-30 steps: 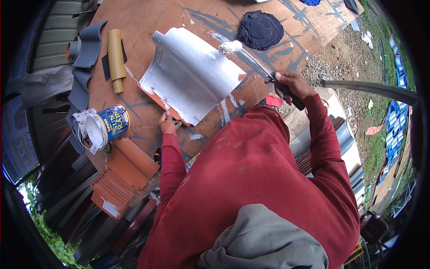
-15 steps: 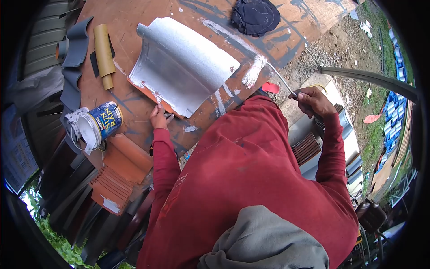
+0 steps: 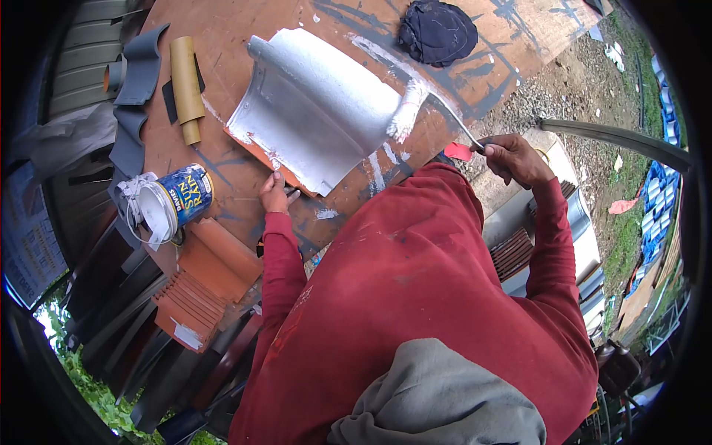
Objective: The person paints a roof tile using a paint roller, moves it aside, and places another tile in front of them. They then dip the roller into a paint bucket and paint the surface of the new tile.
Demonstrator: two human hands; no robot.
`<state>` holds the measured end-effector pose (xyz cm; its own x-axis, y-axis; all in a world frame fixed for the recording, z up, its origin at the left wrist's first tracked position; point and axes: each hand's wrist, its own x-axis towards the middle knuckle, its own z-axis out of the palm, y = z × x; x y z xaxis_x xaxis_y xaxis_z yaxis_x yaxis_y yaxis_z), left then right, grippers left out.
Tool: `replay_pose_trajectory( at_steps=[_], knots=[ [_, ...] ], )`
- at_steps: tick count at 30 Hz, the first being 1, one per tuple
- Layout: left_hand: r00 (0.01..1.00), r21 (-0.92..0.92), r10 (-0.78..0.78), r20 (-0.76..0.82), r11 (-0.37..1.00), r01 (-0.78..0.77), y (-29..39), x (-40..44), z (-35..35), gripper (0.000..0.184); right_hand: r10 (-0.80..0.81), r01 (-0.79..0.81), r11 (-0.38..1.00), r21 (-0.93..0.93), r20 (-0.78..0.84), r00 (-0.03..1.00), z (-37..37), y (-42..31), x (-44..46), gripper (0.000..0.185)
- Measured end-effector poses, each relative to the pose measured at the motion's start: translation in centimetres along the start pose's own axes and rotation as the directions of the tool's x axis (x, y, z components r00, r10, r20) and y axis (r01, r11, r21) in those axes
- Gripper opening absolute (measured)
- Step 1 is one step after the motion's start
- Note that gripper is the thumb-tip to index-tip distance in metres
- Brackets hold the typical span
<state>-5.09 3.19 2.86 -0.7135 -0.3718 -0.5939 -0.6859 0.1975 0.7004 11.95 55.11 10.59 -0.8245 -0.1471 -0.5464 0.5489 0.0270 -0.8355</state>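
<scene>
Right hand [image 3: 515, 159]: closed around the thin handle [image 3: 461, 127] of a paint roller [image 3: 408, 111], beyond the table's near edge, well apart from the tile.
Left hand [image 3: 275, 194]: bent, with fingertips touching the orange near edge of the painted tile [image 3: 315, 104]; cannot tell how firmly gripping underneath.
Red sleeves: reaching forward on both sides of the red shirt [image 3: 415, 297], with grey cloth [image 3: 445, 393] closest to the camera.
White roller head: tilted over the tile's right edge; cannot tell whether touching.
Painted tile: lying on the brown table [image 3: 233, 44], near corner close to the table's near edge, silvery white across the curve, orange along the near-left edge.
Bucket [image 3: 194, 194]: tipped toward the left, left of the left hand, with open rim facing away from the tile.
Orange tiles [image 3: 222, 252]: just beside the bucket, toward the shirt.
Room left: bare strip between the painted tile and the brown tube [image 3: 187, 81], with grey curved tiles [image 3: 141, 63] farther left.
Room right: paint-streaked board between the painted tile and the dark cloth [image 3: 437, 31].
Beyond the right edge: gravel [image 3: 564, 104], then grass and blue sheeting [image 3: 656, 211].
</scene>
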Motion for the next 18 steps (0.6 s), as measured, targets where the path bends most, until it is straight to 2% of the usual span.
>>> replay_pose_trajectory(
  at_steps=[1,2,5,6,7,9,11,13,14,16,18],
  knots=[
    [1.000,-0.005,-0.003,-0.002,1.000,0.003,0.2,-0.1,-0.1,0.036,0.041,-0.041,0.999,0.018,0.001,0.999,-0.6,-0.2,-1.5,0.044],
    [1.000,-0.007,-0.003,0.022,1.000,0.003,0.4,-0.1,-0.2,0.036,0.105,-0.110,0.985,-0.136,-0.044,0.993,-1.6,-0.1,-2.7,0.045],
    [0.999,0.011,-0.005,0.052,1.000,0.004,-0.2,-0.1,-0.5,0.037,0.144,-0.166,0.965,-0.203,-0.117,0.983,-2.0,0.0,-4.8,0.046],
    [0.999,0.015,0.008,0.051,1.000,-0.009,0.0,0.1,-0.2,0.037,0.121,-0.124,0.992,-0.032,-0.090,0.989,-1.7,0.0,-4.9,0.047],
    [0.999,0.015,0.009,0.049,1.000,-0.010,0.1,0.1,0.0,0.037,0.119,-0.123,0.992,-0.032,-0.089,0.989,-1.5,-0.1,-4.7,0.047],
    [0.999,-0.015,0.020,0.039,1.000,-0.019,0.0,-0.2,0.0,0.038,0.001,0.001,1.000,0.017,-0.132,0.991,-0.1,-1.2,-3.8,0.048],
    [0.999,-0.021,0.011,0.035,1.000,-0.010,0.0,-0.4,-0.1,0.038,-0.018,0.013,0.999,-0.042,-0.121,0.993,1.2,-3.5,-1.9,0.050],
    [0.999,-0.035,0.008,0.038,0.999,-0.007,-0.1,0.0,-0.1,0.039,-0.057,0.025,0.967,-0.254,-0.118,0.991,2.5,-6.1,0.7,0.044],
    [0.999,-0.026,0.022,0.040,0.999,-0.020,-0.4,0.3,-0.1,0.039,-0.064,0.031,0.966,-0.258,-0.117,0.991,2.6,-6.9,2.3,0.044],
    [0.999,-0.018,0.031,0.039,0.999,-0.031,-0.6,0.3,-0.3,0.039,-0.139,0.071,0.906,-0.418,-0.135,0.981,2.7,-8.4,5.9,0.038],
    [0.997,-0.045,0.061,0.040,0.997,-0.059,-0.3,-0.2,-0.1,0.038,-0.149,0.077,0.921,-0.383,-0.160,0.976,3.8,-11.4,9.2,0.036]
  ],
)
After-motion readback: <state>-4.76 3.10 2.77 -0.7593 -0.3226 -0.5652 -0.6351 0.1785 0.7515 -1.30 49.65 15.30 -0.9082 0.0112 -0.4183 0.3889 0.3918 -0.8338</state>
